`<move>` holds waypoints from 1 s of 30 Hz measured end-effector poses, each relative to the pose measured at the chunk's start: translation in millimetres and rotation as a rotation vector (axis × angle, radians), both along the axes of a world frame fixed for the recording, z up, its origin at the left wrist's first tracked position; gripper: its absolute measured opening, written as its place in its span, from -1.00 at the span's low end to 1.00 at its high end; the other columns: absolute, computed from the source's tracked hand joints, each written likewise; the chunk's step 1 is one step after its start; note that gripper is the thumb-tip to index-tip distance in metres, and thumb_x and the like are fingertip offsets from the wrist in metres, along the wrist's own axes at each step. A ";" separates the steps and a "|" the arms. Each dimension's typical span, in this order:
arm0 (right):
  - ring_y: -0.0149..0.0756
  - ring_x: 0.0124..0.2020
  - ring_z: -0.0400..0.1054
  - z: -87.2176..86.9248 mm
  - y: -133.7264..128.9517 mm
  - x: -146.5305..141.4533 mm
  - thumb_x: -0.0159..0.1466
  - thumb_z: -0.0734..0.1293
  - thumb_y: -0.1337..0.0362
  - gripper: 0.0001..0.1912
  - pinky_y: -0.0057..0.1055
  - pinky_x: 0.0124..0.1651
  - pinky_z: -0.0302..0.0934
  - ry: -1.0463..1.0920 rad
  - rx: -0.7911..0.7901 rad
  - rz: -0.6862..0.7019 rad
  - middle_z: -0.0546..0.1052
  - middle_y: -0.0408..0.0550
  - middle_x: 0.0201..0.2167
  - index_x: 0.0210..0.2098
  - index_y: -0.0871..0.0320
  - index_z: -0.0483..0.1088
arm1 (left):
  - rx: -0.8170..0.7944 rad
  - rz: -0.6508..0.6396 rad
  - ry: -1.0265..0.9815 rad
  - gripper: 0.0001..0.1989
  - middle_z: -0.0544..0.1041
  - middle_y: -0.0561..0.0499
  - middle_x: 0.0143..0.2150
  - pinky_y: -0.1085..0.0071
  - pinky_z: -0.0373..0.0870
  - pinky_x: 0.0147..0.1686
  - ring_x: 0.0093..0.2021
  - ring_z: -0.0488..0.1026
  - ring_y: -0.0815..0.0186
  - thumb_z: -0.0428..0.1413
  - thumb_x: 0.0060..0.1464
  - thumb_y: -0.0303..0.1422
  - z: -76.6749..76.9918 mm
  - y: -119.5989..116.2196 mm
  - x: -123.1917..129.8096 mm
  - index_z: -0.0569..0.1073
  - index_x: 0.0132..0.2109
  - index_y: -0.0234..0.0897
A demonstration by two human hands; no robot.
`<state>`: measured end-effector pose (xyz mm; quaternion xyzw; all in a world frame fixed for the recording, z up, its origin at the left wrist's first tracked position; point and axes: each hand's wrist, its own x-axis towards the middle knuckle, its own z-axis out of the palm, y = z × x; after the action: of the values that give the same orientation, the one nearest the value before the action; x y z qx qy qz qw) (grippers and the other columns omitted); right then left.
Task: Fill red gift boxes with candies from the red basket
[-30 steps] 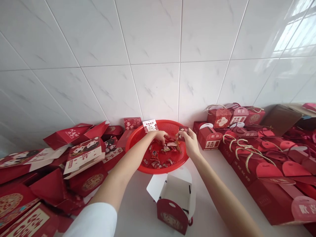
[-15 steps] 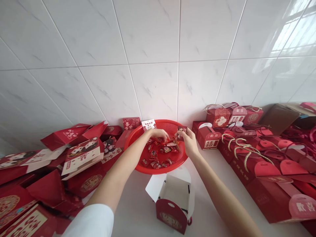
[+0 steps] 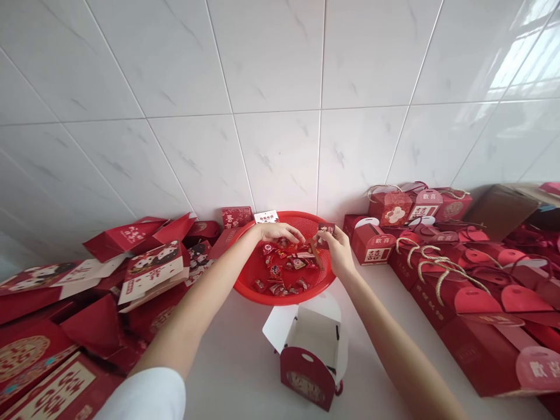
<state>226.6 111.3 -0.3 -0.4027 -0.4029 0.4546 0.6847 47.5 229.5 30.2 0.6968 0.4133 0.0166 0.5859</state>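
A red plastic basket [image 3: 258, 296] holds several wrapped candies [image 3: 301, 263] in mostly red wrappers. Over its back part is my left hand [image 3: 280, 232], fingers stretched to the right and slightly bent, just above the candies. My right hand [image 3: 340, 244] is at the basket's right rim, pinching a small dark red packet [image 3: 325, 228] with light print. A brownish strip shows below those fingers. In front of the basket stands an open gift box [image 3: 306, 379], dark red outside and white inside, its flaps spread; I see nothing inside it.
Red folded boxes [image 3: 151, 274] are piled on the left. Assembled red gift boxes [image 3: 464, 344] with cord handles fill the right side. A brown carton [image 3: 494, 204] is at the far right. White tiled wall [image 3: 275, 157] rises behind the white tabletop [image 3: 227, 356].
My left hand has lifted slightly from the candies and its fingers have straightened. The right hand still holds the packet at the rim. The view has shifted a little.
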 end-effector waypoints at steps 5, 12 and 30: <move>-0.37 -0.53 0.28 -1.1 0.9 0.3 0.01 0.39 0.19 -0.86 -0.39 -0.40 0.24 0.003 0.005 0.010 0.46 -0.21 -0.57 -0.50 0.10 0.37 | 0.012 0.013 -0.024 -0.60 0.49 0.09 -0.37 0.47 0.14 -0.49 -0.49 0.25 0.47 0.41 -0.19 -0.18 -2.0 -6.3 -2.7 0.64 -0.16 -0.24; -0.36 -0.51 0.29 -0.9 -0.5 1.0 0.01 0.39 0.19 -0.86 -0.39 -0.39 0.26 -0.010 0.000 0.005 0.45 -0.20 -0.57 -0.50 0.10 0.39 | -0.015 -0.001 -0.042 -0.70 0.61 0.01 -0.22 0.44 0.32 -0.38 -0.38 0.42 0.37 0.32 -0.10 -0.23 -5.8 -10.7 -1.2 0.65 -0.18 -0.26; -0.35 -0.48 0.31 0.1 -1.3 1.2 0.01 0.39 0.18 -0.85 -0.39 -0.36 0.27 -0.046 -0.007 0.003 0.45 -0.19 -0.56 -0.50 0.10 0.37 | -0.018 -0.424 0.371 -0.76 0.47 0.06 -0.60 0.39 0.29 -0.60 -0.58 0.41 0.23 0.37 -0.31 -0.51 -29.3 -41.7 14.4 0.66 -0.37 -0.19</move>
<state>227.7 110.1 -0.2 -0.4148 -0.4175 0.4478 0.6731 61.9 187.8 0.9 0.7537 0.3586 -0.2380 0.4966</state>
